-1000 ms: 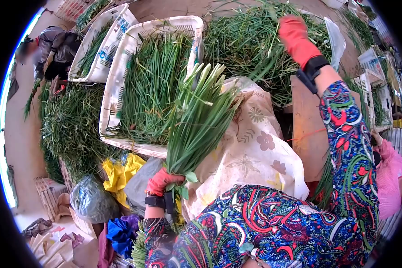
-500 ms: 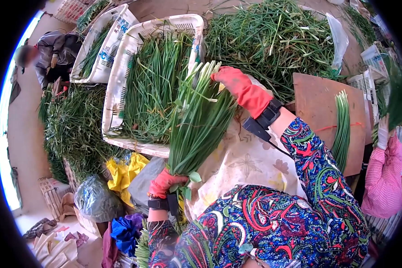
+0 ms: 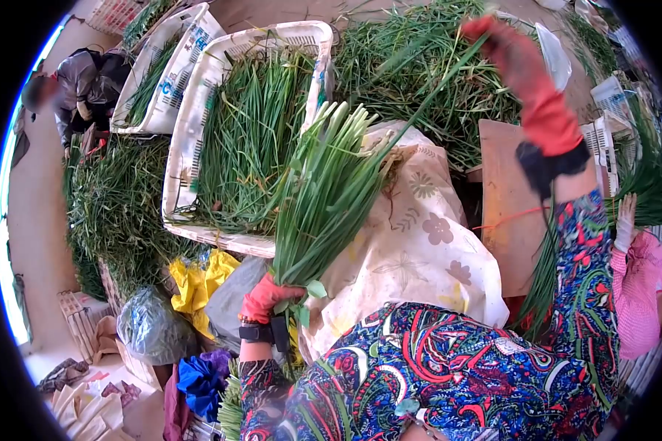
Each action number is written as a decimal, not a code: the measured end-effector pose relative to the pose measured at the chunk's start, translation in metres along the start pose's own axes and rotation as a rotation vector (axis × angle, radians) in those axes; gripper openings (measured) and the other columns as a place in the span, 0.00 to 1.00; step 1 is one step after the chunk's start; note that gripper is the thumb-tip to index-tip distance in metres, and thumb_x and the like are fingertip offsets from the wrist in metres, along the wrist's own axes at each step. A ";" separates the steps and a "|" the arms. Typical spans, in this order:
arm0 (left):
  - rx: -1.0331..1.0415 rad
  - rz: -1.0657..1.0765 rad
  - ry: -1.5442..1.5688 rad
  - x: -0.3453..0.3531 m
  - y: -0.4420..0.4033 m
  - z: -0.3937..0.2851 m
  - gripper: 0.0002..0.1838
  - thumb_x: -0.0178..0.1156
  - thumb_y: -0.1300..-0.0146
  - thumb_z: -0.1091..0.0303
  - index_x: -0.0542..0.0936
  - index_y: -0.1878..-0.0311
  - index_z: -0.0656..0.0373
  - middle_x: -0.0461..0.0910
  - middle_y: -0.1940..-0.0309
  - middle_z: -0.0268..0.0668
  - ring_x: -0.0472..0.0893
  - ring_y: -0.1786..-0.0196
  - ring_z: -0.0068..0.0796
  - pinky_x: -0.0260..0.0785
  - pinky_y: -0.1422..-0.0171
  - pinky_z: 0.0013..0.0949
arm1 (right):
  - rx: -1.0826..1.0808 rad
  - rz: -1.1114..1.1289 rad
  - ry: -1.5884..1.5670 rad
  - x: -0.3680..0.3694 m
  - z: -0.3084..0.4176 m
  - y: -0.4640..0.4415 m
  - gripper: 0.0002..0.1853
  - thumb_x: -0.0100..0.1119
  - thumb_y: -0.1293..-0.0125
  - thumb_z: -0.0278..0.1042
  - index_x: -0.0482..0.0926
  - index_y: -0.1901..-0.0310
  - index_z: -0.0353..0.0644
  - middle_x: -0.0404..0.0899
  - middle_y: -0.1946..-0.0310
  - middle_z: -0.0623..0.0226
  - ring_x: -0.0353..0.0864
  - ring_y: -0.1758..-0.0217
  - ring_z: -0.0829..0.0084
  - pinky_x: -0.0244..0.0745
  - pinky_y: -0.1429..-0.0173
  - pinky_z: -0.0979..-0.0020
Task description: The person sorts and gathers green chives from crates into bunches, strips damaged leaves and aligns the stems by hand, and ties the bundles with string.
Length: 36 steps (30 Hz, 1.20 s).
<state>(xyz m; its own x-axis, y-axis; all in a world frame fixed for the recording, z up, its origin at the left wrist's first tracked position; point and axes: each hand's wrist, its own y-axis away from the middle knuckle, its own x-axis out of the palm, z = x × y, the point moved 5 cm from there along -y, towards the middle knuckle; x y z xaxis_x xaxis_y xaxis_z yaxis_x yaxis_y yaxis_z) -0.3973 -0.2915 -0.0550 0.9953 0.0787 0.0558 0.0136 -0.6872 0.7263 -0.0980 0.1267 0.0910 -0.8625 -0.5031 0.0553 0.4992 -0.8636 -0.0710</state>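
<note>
My left hand (image 3: 268, 298), in a red rubber glove, is closed round the leafy lower end of a thick bunch of garlic chives (image 3: 320, 191). The pale stem ends point up and away from me. My right hand (image 3: 502, 62), gloved in red and blurred by motion, is raised at the upper right. Its fingers are closed on a few long green chive leaves (image 3: 438, 103), which stretch from beside the bunch up to the hand. A flowered cloth (image 3: 412, 250) covers my lap beneath the bunch.
A white plastic crate (image 3: 180, 147) of chives stands ahead-left. Behind my right hand lies a large heap of loose greens (image 3: 419, 66). A brown board (image 3: 504, 198) is at right, with chives (image 3: 541, 275) partly behind my arm. Co-workers sit at far left and right.
My right hand has left the stem ends and swung up and right, drawing a few leaves out from the bunch. My left hand stays on the bunch. The right-hand co-worker's hand has moved slightly.
</note>
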 end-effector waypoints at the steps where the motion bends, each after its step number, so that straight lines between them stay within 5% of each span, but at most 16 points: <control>1: 0.009 -0.006 -0.008 0.000 0.001 -0.001 0.20 0.68 0.57 0.76 0.77 0.58 0.62 0.78 0.70 0.31 0.76 0.71 0.21 0.69 0.67 0.26 | -0.008 -0.109 0.162 -0.027 0.003 -0.011 0.15 0.43 0.34 0.40 0.77 0.61 0.40 0.77 0.58 0.59 0.73 0.49 0.67 0.63 0.39 0.67; 5: -0.037 0.025 0.013 -0.001 0.001 0.005 0.21 0.68 0.57 0.77 0.76 0.56 0.61 0.78 0.68 0.30 0.76 0.68 0.20 0.69 0.65 0.25 | -0.005 -0.141 0.616 -0.035 0.008 -0.019 0.17 0.45 0.37 0.46 0.79 0.61 0.42 0.78 0.59 0.60 0.74 0.51 0.67 0.64 0.42 0.68; 8: 0.043 -0.012 0.064 0.006 0.005 -0.006 0.20 0.67 0.55 0.78 0.76 0.56 0.60 0.78 0.67 0.29 0.76 0.67 0.20 0.69 0.64 0.25 | -0.070 0.204 0.579 0.061 0.007 0.008 0.19 0.46 0.38 0.50 0.81 0.62 0.44 0.78 0.60 0.61 0.74 0.51 0.68 0.65 0.44 0.69; 11: 0.085 -0.052 0.073 0.010 0.010 -0.010 0.20 0.66 0.54 0.79 0.76 0.55 0.60 0.79 0.66 0.29 0.77 0.66 0.20 0.70 0.64 0.25 | -0.356 0.419 1.178 0.143 -0.043 0.047 0.24 0.44 0.40 0.56 0.81 0.60 0.44 0.77 0.55 0.58 0.73 0.49 0.67 0.65 0.44 0.68; 13: 0.096 -0.074 0.049 0.015 0.011 -0.013 0.20 0.65 0.53 0.79 0.75 0.54 0.60 0.79 0.64 0.29 0.77 0.65 0.20 0.70 0.63 0.26 | -0.303 0.360 1.267 0.183 -0.069 0.066 0.24 0.42 0.39 0.56 0.80 0.62 0.44 0.78 0.57 0.60 0.76 0.51 0.69 0.66 0.45 0.65; 15: 0.076 -0.102 -0.002 0.014 0.014 -0.013 0.21 0.65 0.53 0.79 0.75 0.52 0.59 0.79 0.63 0.30 0.77 0.64 0.20 0.70 0.61 0.26 | -0.245 0.578 1.295 0.220 -0.103 0.058 0.19 0.43 0.38 0.48 0.80 0.64 0.44 0.81 0.63 0.66 0.78 0.59 0.70 0.69 0.50 0.67; 17: 0.027 -0.088 0.000 0.009 0.011 -0.002 0.24 0.66 0.53 0.77 0.73 0.50 0.59 0.79 0.61 0.30 0.76 0.62 0.20 0.70 0.60 0.25 | -0.091 0.568 0.481 0.233 -0.090 0.078 0.14 0.43 0.38 0.40 0.78 0.70 0.42 0.81 0.70 0.71 0.79 0.66 0.71 0.72 0.56 0.69; 18: 0.040 -0.080 0.014 0.007 0.009 0.002 0.25 0.66 0.53 0.77 0.73 0.49 0.59 0.79 0.61 0.30 0.76 0.62 0.20 0.70 0.59 0.25 | 0.214 0.704 0.167 0.241 -0.070 0.091 0.12 0.44 0.40 0.33 0.77 0.72 0.38 0.80 0.70 0.65 0.79 0.64 0.70 0.73 0.59 0.73; 22: 0.088 -0.088 0.054 0.008 0.005 0.003 0.19 0.67 0.55 0.78 0.77 0.57 0.60 0.80 0.65 0.30 0.77 0.66 0.19 0.70 0.62 0.26 | -0.110 0.793 -0.438 0.213 0.012 0.081 0.14 0.51 0.38 0.39 0.76 0.65 0.34 0.79 0.63 0.62 0.78 0.66 0.73 0.71 0.62 0.74; 29: 0.123 -0.056 -0.007 0.004 0.001 0.008 0.20 0.67 0.55 0.77 0.77 0.56 0.60 0.80 0.65 0.30 0.77 0.65 0.20 0.70 0.62 0.26 | -0.101 -0.016 0.340 0.027 0.007 -0.027 0.13 0.53 0.39 0.38 0.76 0.60 0.37 0.78 0.58 0.62 0.75 0.56 0.71 0.68 0.51 0.72; 31: 0.142 -0.111 -0.014 0.003 0.004 0.006 0.22 0.67 0.55 0.77 0.75 0.54 0.60 0.79 0.63 0.30 0.77 0.65 0.20 0.71 0.61 0.26 | -0.094 0.015 0.527 0.033 -0.008 -0.022 0.13 0.53 0.39 0.38 0.76 0.58 0.37 0.77 0.56 0.63 0.74 0.53 0.71 0.67 0.48 0.71; 34: 0.145 -0.140 -0.065 0.003 0.002 0.012 0.24 0.66 0.55 0.78 0.74 0.51 0.60 0.79 0.62 0.31 0.77 0.64 0.20 0.71 0.61 0.26 | -0.264 0.351 0.401 0.115 -0.027 0.010 0.14 0.54 0.40 0.37 0.77 0.56 0.39 0.77 0.54 0.63 0.73 0.49 0.70 0.66 0.44 0.70; 36: 0.170 -0.130 -0.138 0.001 0.002 0.012 0.24 0.66 0.55 0.78 0.74 0.51 0.60 0.79 0.61 0.30 0.76 0.62 0.20 0.71 0.58 0.26 | -0.412 0.445 0.700 0.156 -0.048 0.032 0.13 0.55 0.41 0.35 0.77 0.55 0.42 0.77 0.53 0.66 0.70 0.46 0.70 0.61 0.39 0.68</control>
<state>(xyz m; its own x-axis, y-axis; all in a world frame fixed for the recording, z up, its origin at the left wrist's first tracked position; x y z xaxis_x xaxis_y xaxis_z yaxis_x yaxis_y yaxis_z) -0.3953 -0.3015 -0.0619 0.9876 0.0836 -0.1331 0.1470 -0.7904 0.5947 -0.2210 0.0223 0.0497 -0.5191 -0.5347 -0.6667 0.8432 -0.4479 -0.2973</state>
